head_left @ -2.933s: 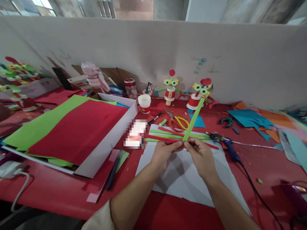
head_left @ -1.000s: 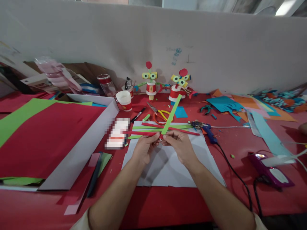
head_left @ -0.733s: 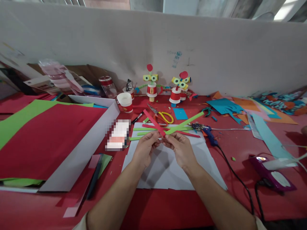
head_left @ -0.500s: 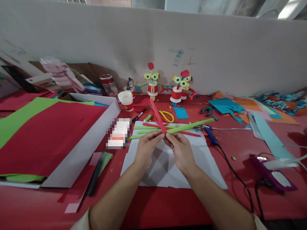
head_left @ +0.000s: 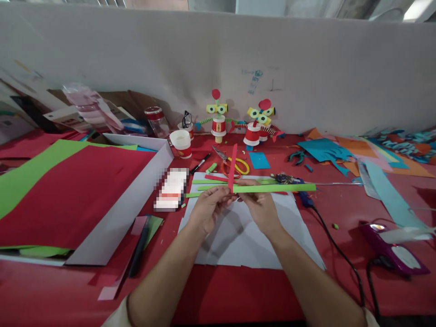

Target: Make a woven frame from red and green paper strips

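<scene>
My left hand (head_left: 210, 206) pinches the near end of a red paper strip (head_left: 233, 165), which points away from me. Close beside it, my right hand (head_left: 260, 206) has its fingers closed around the joined ends, under a green paper strip (head_left: 282, 188) that stretches out to the right. The two strips meet at a corner between my fingertips. Beneath my hands lies a stack of white paper (head_left: 235, 247), with several more green and red strips across its far part. How the strip ends are joined is hidden by my fingers.
Beyond the paper lie scissors (head_left: 242, 166) and a blue paper piece (head_left: 259, 160). Paper-cup robot figures (head_left: 218, 125) stand by the wall. A glue gun (head_left: 305, 199) with a cord and a purple power strip (head_left: 391, 252) are on the right; a box of coloured sheets (head_left: 112, 218) is left.
The red strip has turned from leaning left to nearly straight away from me. The green strip has swung to lie almost level. My right fingers have shifted under the green strip.
</scene>
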Demonstrator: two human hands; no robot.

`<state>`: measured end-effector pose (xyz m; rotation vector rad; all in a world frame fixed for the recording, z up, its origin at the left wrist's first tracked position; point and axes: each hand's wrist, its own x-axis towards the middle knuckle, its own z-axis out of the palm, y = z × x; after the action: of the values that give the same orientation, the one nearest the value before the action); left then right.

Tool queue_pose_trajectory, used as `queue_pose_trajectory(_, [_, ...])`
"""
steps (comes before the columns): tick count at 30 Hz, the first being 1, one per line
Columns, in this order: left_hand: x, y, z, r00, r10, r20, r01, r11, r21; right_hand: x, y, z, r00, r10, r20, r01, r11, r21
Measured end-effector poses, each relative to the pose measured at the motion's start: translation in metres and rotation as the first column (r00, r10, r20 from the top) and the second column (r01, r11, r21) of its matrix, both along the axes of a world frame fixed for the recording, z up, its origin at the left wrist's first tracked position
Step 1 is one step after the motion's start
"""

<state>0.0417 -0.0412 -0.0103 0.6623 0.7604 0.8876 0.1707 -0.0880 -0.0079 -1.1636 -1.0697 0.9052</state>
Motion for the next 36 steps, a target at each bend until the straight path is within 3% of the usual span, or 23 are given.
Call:
queue_pose_trajectory(6, [-0.003,0.000,0.002,0.998,-0.060,-0.025,0.061,0.998,0.033,0.016,0.004,0.006,0.978,0.204,-0.046,-0.203,0.979,0.017])
queue_pose_trajectory(9, [-0.004,-0.002,0.001,0.997,-0.059,-0.050,0.063,0.994,0.092,0.016,0.004,0.005,0.970,0.239,-0.042,-0.239,0.971,-0.011])
queue_pose_trajectory(19, [-0.007,-0.005,0.002,0.995,-0.054,-0.083,0.071,0.976,0.208,0.005,0.005,-0.006,0.996,0.057,-0.063,-0.062,0.995,-0.079])
queue_pose_trajectory(29, [-0.006,-0.005,0.004,0.997,-0.033,-0.074,0.048,0.974,0.220,0.006,0.005,-0.009,0.998,-0.020,-0.054,0.017,0.998,-0.062])
queue_pose_trajectory(36, [-0.006,-0.005,0.003,0.995,-0.028,-0.099,0.049,0.975,0.215,0.006,0.003,-0.007,0.997,-0.034,0.064,0.034,0.999,-0.006])
